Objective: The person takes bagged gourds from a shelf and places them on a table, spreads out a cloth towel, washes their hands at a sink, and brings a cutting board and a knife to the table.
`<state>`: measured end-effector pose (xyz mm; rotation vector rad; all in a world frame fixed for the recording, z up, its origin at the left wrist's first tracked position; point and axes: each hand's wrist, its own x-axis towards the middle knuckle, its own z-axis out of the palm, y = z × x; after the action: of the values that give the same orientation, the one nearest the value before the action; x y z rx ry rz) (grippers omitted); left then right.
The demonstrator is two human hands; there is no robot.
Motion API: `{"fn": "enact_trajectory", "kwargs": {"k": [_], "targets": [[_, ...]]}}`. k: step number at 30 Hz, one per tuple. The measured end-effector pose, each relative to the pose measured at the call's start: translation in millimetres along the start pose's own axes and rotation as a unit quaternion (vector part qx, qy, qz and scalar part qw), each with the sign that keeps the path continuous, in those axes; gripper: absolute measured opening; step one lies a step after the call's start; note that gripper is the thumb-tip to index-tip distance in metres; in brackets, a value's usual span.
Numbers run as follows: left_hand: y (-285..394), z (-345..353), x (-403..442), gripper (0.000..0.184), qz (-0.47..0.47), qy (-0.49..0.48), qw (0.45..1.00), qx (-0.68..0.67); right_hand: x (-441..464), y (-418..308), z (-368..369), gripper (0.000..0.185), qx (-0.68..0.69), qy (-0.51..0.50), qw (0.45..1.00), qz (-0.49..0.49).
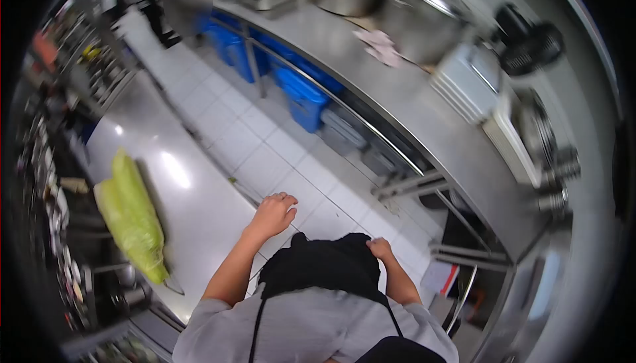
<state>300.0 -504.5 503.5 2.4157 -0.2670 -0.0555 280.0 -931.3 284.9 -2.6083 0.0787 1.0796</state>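
Along the left edge of the tabletop (192, 237), toward its near end, lie the bagged vegetables (134, 217). Just past the right edge, my left grip (273, 214) hangs empty, fingers loosely bent, thumb apart; my right grip (379, 249) curls beside the apron (321, 267), whether clamped on it I cannot tell.
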Motion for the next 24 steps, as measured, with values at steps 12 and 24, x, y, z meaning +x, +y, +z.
{"fn": "enact_trajectory", "kwargs": {"k": [12,24], "targets": [[-41.3,-15.3,19.9,0.020,-0.176,0.135,0.966,0.132,92.3,-137.1,-140.8,0.041,0.073,0.030,0.961,-0.266],[-43.8,-13.5,29.8,0.033,-0.290,0.053,0.928,0.226,354.1,-289.0,-503.0,0.040,-0.208,0.625,0.633,-0.407]]}}
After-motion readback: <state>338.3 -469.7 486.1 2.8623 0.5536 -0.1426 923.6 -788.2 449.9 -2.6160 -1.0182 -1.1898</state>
